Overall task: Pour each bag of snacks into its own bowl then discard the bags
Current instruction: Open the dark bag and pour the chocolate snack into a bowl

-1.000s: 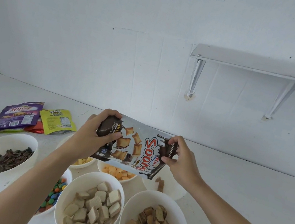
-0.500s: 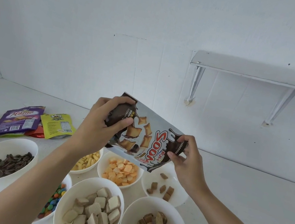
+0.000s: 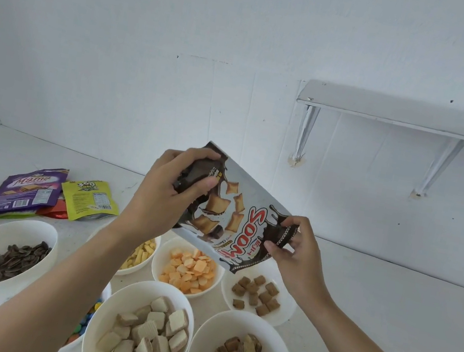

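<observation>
While left grip (image 3: 165, 195) and right grip (image 3: 299, 259) pinch the bag (image 3: 241, 221), its mouth seems downward.

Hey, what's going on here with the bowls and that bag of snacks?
A person is tipping a chocolate snack bag over a white bowl at the back right. The left hand grips the bag's raised end, and the right hand pinches its lower end above the bowl. A few brown pillow pieces lie in that bowl. The other bowls already hold snacks, and several flat bags lie on the counter to the left.
</observation>
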`<state>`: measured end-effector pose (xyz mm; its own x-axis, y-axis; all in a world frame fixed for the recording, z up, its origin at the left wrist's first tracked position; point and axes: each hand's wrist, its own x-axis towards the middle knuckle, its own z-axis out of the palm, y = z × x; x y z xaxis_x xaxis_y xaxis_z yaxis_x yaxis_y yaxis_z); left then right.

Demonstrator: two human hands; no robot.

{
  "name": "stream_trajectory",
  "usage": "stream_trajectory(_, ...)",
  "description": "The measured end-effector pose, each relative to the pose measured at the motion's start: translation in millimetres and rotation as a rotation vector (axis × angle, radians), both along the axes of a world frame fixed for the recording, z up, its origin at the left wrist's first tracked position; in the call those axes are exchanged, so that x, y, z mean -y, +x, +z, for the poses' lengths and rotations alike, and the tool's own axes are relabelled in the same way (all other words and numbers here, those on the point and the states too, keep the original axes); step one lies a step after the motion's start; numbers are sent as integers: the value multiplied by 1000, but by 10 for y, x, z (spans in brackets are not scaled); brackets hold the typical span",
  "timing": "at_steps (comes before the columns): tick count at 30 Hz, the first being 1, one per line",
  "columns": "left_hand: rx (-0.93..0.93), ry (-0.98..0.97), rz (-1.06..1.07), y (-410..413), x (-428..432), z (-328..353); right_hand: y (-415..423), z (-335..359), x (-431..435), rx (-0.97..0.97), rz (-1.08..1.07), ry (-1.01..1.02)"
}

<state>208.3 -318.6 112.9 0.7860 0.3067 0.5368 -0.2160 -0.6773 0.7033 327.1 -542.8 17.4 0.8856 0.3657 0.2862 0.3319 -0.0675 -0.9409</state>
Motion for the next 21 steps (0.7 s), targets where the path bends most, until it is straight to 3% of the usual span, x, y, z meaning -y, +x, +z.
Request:
stream_trajectory(5,48,37,16,-4,41,133,-40,-10,-19,-54,35,117)
stream_trajectory(13,-219,90,-71,35,47,5,-37,-204,29,-101,-43,-124)
stream_trajectory(21,-46,68,-46,27,89,77,-32,-52,32,-70,-55,-53)
